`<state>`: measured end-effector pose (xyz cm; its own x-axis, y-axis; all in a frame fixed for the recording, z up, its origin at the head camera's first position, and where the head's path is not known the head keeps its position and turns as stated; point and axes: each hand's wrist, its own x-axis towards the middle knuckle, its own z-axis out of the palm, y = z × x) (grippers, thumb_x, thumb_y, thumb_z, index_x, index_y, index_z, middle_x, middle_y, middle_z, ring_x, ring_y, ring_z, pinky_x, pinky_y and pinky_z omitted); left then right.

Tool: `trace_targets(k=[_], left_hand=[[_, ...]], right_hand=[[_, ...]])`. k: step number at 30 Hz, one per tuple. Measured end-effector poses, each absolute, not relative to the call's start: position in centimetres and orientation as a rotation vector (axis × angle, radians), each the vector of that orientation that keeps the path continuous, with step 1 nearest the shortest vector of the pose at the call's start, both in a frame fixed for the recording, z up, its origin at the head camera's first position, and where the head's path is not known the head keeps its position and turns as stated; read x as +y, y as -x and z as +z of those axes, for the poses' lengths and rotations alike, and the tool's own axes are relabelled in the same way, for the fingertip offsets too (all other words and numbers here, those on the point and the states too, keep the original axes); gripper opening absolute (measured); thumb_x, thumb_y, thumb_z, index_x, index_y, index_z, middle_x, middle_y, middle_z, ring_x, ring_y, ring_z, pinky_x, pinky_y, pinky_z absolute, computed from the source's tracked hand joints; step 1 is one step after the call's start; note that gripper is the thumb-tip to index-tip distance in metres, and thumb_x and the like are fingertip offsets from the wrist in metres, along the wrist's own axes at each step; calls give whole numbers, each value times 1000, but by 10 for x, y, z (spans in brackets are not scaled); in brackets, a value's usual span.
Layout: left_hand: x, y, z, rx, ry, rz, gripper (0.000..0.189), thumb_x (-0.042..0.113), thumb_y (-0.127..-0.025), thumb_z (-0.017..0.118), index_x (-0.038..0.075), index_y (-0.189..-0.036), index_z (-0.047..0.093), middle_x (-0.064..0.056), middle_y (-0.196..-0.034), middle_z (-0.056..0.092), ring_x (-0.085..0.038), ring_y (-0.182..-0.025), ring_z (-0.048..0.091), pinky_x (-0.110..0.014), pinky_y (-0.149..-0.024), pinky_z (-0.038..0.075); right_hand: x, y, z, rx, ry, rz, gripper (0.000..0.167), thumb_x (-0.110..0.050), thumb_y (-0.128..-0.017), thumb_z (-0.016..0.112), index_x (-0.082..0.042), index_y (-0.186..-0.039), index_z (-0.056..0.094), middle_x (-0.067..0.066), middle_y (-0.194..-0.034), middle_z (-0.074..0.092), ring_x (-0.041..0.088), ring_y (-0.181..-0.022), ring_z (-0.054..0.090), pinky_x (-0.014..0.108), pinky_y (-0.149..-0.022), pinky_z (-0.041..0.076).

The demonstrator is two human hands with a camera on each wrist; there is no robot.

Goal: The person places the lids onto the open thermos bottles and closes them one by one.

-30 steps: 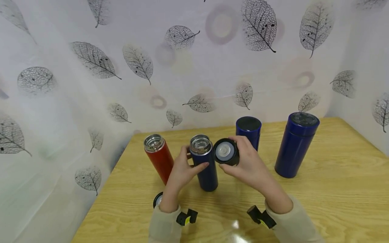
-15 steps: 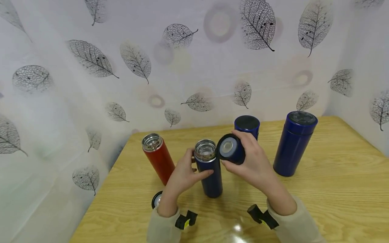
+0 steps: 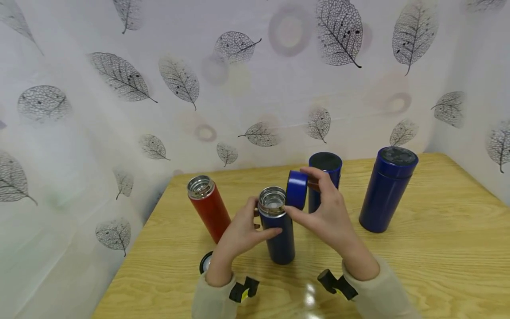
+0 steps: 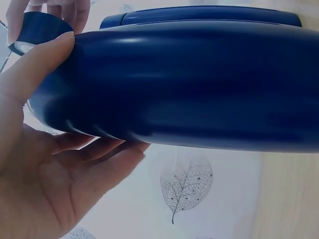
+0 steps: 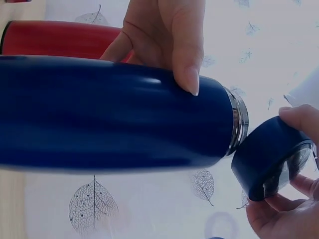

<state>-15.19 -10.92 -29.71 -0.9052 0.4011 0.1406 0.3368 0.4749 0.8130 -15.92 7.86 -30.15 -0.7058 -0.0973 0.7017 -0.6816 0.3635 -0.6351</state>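
Observation:
My left hand (image 3: pixel 245 230) grips a dark blue thermos bottle (image 3: pixel 280 241) below its steel neck, thumb across the front and fingers round the far side. The bottle's mouth faces up, uncovered. Between thumb and fingers of my right hand (image 3: pixel 328 212) is a blue lid (image 3: pixel 296 190), tipped on its side right at the bottle's rim. In the right wrist view the lid (image 5: pixel 271 157) overlaps the edge of the steel neck (image 5: pixel 239 122). The left wrist view has the blue bottle (image 4: pixel 199 84) filling most of it, with the left hand (image 4: pixel 65 164) around its upper end.
An uncapped red thermos (image 3: pixel 211 212) stands to the left, and a loose lid (image 3: pixel 206 262) lies near the left forearm. Two capped blue thermoses stand behind and to the right, one (image 3: pixel 326 161) partly behind the right hand, the other (image 3: pixel 387 190) farther right. A leaf-patterned curtain (image 3: pixel 263 88) backs the wooden table (image 3: pixel 446 248).
The right hand has turned the lid from showing its underside to showing its blue side wall. Bottle and left hand have shifted slightly right and nearer.

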Motion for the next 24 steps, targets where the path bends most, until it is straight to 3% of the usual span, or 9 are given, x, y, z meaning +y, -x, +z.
trace_targets(k=[13,24], left_hand=[[-109,150,-295,2651,-698,1399,57,8,-77,69,-1,-122,34,-15,-118,47,-31,-105,49,-41,-78,46],[-114,158,-307,2650,-759,1423,64,10,-76,70,1,-127,31,-15,-123,44,-29,-108,47,-44,-79,45]], right_hand=[[61,165,-303,-2021,-690,1440,73,-4,-59,81,-1,-120,41,9,-118,48,21,-103,49,39,-87,39],[49,169,-306,-1995,-715,1405,71,-7,-59,82,-3,-118,44,11,-110,53,19,-94,53,38,-77,44]])
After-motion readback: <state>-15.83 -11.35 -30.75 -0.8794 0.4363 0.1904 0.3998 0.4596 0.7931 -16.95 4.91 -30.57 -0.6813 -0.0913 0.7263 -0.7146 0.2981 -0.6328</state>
